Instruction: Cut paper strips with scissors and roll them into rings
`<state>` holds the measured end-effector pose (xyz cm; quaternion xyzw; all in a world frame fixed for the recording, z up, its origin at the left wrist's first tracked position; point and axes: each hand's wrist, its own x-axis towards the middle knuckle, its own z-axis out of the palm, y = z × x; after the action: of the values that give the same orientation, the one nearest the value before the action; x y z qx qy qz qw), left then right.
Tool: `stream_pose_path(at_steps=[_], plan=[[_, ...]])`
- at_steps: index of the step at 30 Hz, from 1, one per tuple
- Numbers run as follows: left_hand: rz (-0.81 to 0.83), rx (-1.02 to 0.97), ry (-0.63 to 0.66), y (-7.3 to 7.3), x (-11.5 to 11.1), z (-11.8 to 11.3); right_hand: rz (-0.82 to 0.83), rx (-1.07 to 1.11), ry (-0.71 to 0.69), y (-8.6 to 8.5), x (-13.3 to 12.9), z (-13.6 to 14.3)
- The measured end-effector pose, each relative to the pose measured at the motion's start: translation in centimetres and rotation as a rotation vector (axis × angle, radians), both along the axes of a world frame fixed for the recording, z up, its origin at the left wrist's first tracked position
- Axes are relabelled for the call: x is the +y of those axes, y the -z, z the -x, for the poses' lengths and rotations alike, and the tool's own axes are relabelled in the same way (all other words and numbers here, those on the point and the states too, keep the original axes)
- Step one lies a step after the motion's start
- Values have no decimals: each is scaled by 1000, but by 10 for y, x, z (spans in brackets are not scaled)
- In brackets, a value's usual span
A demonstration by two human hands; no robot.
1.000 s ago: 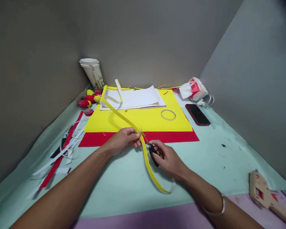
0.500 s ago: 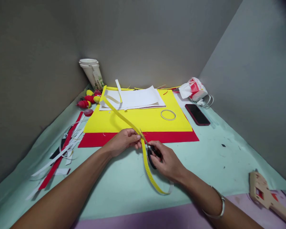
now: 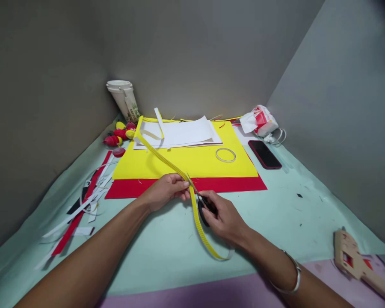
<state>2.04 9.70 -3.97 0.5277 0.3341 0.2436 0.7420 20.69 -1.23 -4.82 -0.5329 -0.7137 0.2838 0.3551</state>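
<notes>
My left hand (image 3: 173,187) pinches a long yellow corrugated paper strip (image 3: 163,159) near its middle. One end of the strip runs back over the paper sheets, and the other hangs in a curl toward me, showing a white underside. My right hand (image 3: 226,216) grips a pair of scissors (image 3: 202,210) by their black handles. The blades reach across the strip right beside my left fingertips. Beneath and beyond my hands lie yellow sheets (image 3: 192,164) on top of a red sheet (image 3: 231,184).
White paper (image 3: 182,131) and a thin ring (image 3: 225,155) lie on the yellow sheets. Cut strips (image 3: 83,209) are heaped at left, near a white bucket (image 3: 123,98) and red-yellow coils (image 3: 120,133). At right are a phone (image 3: 265,154), a tissue pack (image 3: 265,120) and a glue gun (image 3: 351,256).
Both hands stay almost where they were, with the scissors still at the strip. The whole view has shifted very slightly.
</notes>
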Motion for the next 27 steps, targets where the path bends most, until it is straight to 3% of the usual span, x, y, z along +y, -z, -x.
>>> stream_pose_path(at_steps=[21, 24, 27], plan=[[2, 16, 34, 0, 2, 3, -9, 39, -32, 1, 0, -1], [6, 16, 37, -1, 1, 3, 89, 123, -4, 5, 1, -2], [1, 17, 37, -2, 1, 3, 248, 368, 53, 7, 4, -2]])
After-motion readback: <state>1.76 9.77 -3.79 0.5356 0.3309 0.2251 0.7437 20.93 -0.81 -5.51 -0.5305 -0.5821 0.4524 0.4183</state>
